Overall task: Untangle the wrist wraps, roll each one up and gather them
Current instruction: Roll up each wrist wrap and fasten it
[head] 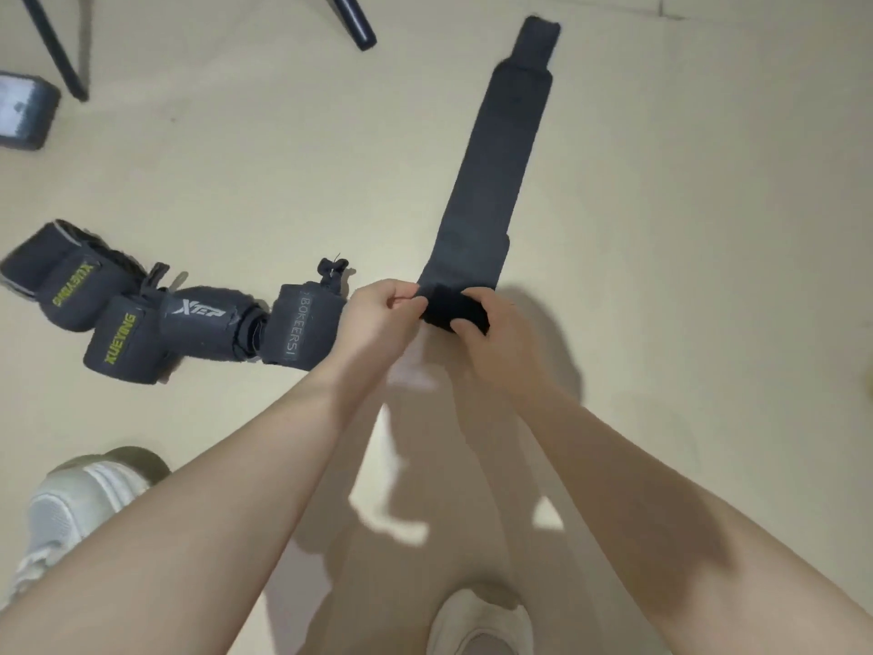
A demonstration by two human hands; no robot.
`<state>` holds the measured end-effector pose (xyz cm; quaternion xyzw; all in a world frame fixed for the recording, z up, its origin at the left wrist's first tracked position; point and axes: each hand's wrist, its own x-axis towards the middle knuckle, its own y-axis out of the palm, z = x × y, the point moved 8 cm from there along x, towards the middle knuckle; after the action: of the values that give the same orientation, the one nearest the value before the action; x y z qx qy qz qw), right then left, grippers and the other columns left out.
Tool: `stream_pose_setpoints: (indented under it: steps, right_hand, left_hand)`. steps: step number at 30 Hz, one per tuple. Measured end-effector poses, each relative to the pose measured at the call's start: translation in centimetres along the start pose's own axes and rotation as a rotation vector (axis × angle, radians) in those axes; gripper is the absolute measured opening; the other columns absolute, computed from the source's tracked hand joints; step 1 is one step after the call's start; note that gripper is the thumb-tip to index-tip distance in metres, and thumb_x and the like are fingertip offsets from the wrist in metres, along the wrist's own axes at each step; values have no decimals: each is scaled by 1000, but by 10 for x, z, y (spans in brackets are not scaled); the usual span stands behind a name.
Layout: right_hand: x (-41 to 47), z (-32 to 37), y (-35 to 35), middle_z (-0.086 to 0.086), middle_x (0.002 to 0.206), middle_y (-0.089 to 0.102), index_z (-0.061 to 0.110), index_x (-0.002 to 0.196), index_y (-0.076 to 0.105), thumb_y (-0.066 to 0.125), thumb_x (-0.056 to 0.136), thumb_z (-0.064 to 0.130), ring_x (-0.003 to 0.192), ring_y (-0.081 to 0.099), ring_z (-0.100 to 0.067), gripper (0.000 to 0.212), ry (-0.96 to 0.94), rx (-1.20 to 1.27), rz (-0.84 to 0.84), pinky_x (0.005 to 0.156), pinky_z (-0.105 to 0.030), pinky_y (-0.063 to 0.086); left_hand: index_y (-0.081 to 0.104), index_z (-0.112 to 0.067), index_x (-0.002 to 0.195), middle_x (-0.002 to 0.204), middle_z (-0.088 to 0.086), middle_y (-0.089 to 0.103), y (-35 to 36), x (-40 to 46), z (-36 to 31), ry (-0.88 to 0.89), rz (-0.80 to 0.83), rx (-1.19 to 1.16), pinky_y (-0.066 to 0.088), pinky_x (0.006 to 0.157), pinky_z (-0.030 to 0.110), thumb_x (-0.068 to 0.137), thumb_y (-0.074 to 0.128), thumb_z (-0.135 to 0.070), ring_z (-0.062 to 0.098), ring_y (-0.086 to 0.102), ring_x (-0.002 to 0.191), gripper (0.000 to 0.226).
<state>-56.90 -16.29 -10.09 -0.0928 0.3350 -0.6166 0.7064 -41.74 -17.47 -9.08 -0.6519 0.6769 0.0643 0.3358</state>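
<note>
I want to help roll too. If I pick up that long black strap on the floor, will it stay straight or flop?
The long strap would probably flop: it lies flat and its near end already curls between both hands. It looks like thin, light fabric.

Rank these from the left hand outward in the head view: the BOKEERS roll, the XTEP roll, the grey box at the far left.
1. BOKEERS roll, right beside the left hand.
2. XTEP roll, next along to the left.
3. Grey box, upper left corner.

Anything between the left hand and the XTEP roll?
Head view: the rolled BOKEERS wrap sits between the left hand and the XTEP roll, touching the hand's back.
</note>
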Motion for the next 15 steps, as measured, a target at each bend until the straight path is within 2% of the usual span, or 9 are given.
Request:
stream_pose_setpoints:
  steps: [2,4,6,9,12,15]
  right_hand:
    - [-6,19,-5,5,104,62,16,116,59,57,89,15,97,57,-14,26,39,137,74,84,-27,44]
    - [-12,46,-20,8,92,64,16,107,65,59,87,12,83,59,-9,22,42,243,113,74,-27,48]
    - [-18,75,-39,9,80,64,14,103,67,59,88,10,70,58,-5,18,52,381,148,65,-22,45]
    - [-31,116,-65,8,74,67,12,102,67,56,91,10,67,61,-4,16,43,502,189,61,-16,45]
    - [-45,155,-101,5,79,67,10,105,65,55,93,7,64,61,0,16,35,570,83,56,-10,42]
    - [-60,191,-135,1,77,61,10,111,59,53,94,7,52,57,5,18,46,638,-41,46,-7,38]
  left_hand:
    - [67,-16,98,74,-3,55,-19,-12,-17,33,-24,29,37,50,19,87,59,-13,9,46,58,14]
    - [66,-16,105,75,-6,54,-39,-24,-42,103,-48,51,39,57,8,87,62,-13,5,50,66,18]
    - [67,-20,99,81,-8,56,-54,-33,-77,196,-36,44,39,70,9,87,64,-14,4,54,76,13]
    - [61,-29,83,97,-2,62,-73,-47,-122,320,15,3,43,80,18,87,65,-16,6,57,87,14]
    - [56,-24,83,97,-4,64,-79,-63,-165,370,81,-62,44,90,24,89,63,-14,8,59,96,13]
    - [53,-17,86,90,1,64,-83,-77,-210,377,179,-202,47,82,22,92,58,-12,8,60,83,9]
